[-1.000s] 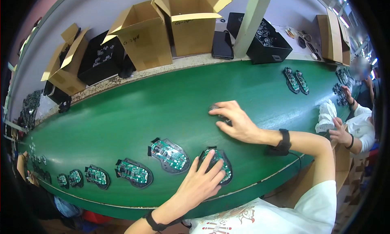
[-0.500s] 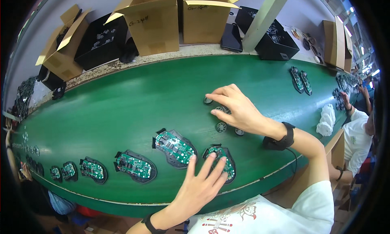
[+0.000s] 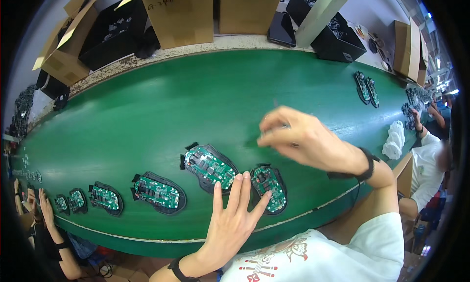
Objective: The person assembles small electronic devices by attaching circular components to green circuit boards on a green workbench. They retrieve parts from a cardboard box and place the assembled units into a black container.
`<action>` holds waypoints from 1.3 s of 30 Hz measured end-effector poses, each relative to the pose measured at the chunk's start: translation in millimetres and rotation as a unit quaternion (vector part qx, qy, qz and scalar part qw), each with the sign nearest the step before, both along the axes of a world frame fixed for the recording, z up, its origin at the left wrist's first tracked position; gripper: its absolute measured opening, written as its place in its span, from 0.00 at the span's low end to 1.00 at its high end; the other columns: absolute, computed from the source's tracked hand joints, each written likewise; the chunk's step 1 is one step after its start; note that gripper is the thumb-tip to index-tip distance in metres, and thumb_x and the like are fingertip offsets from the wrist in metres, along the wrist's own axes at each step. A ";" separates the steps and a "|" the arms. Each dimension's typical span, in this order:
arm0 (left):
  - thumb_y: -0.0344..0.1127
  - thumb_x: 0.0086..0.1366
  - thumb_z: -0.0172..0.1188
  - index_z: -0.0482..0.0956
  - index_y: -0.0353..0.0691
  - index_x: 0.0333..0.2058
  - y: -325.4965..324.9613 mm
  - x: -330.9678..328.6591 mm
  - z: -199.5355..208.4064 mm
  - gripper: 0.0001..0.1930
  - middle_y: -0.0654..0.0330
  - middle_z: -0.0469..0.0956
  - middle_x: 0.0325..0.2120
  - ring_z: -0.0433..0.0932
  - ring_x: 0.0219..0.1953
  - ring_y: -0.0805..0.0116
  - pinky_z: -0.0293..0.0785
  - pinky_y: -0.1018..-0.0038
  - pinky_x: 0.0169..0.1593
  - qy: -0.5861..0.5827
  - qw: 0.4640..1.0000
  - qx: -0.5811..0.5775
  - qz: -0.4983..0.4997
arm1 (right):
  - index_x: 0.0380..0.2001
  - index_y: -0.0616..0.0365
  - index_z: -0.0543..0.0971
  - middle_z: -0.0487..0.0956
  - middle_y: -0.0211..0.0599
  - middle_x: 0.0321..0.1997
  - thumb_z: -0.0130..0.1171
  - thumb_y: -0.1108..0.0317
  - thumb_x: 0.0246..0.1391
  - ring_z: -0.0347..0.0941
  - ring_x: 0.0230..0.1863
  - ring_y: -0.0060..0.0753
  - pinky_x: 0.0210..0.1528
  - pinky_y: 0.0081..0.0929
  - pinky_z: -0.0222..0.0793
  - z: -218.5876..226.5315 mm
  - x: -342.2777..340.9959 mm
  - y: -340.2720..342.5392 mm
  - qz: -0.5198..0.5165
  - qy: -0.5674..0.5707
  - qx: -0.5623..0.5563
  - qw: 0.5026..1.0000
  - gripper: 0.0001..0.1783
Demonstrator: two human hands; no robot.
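Shifted hands: since half a second ago, the right hand [image 3: 308, 137] has curled inward and the round dark parts under its fingers no longer show lying loose; the left hand [image 3: 230, 223] has slid leftward.
Green tabletop [image 3: 147, 100]: curves across the view, with circuit-board units spaced along its near edge.
Cardboard boxes [image 3: 183, 22]: upright past the tabletop's far edge, near a black bin [image 3: 110, 42].
Co-worker at right: a person in a white top [image 3: 427, 157], near a stack of white parts [image 3: 393, 141].
Right hand's grip: fingers bunched and blurred above the tabletop; cannot tell whether they grasp anything.
Left hand's grip: fingers spread, palm down, clasping nothing; fingertips at the lower edge of the tilted unit [image 3: 208, 164], thumb on the rightmost near unit [image 3: 269, 189].
Other units: the third unit [image 3: 157, 193] and the fourth unit [image 3: 105, 198] lie further left, then two that look smaller; a far pair [image 3: 367, 89] sits at upper right.
Boards and shells: boards look already seated in dark shells; none is covered, so closing seems left undone.
Smallest piece: a dark bit [image 3: 294, 145] by the right fingers, too blurred to name.
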State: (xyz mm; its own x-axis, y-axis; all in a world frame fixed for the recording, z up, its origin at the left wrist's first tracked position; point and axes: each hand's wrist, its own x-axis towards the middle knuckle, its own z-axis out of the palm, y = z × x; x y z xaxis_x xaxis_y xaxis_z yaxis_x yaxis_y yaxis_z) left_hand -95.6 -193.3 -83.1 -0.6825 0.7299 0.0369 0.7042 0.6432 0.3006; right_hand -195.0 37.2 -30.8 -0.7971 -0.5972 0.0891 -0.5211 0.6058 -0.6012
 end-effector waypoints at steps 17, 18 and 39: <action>0.41 0.48 0.69 0.77 0.57 0.54 15.6 -2.3 0.9 0.30 0.41 0.67 0.58 0.65 0.61 0.47 0.57 0.40 0.64 0.002 1.000 0.010 0.009 | 0.50 0.63 0.77 0.78 0.43 0.51 0.63 0.73 0.42 0.76 0.43 0.33 0.27 0.23 0.77 -25.9 70.1 -5.6 0.013 0.105 0.059 0.993 0.27; 0.44 0.43 0.75 0.78 0.58 0.52 15.3 -2.4 -1.6 0.33 0.42 0.66 0.58 0.65 0.62 0.46 0.57 0.40 0.64 0.014 1.000 0.004 0.006 | 0.50 0.62 0.78 0.78 0.41 0.49 0.64 0.72 0.43 0.75 0.42 0.33 0.27 0.23 0.76 -22.4 70.4 -7.5 0.001 0.102 0.065 0.993 0.26; 0.39 0.58 0.61 0.76 0.53 0.56 20.2 -15.2 2.9 0.25 0.38 0.66 0.56 0.67 0.58 0.44 0.63 0.44 0.62 -0.033 0.999 0.015 -0.037 | 0.50 0.70 0.77 0.73 0.31 0.35 0.62 0.73 0.41 0.70 0.38 0.29 0.16 0.21 0.64 -35.2 73.0 1.3 -0.016 0.068 0.090 0.994 0.28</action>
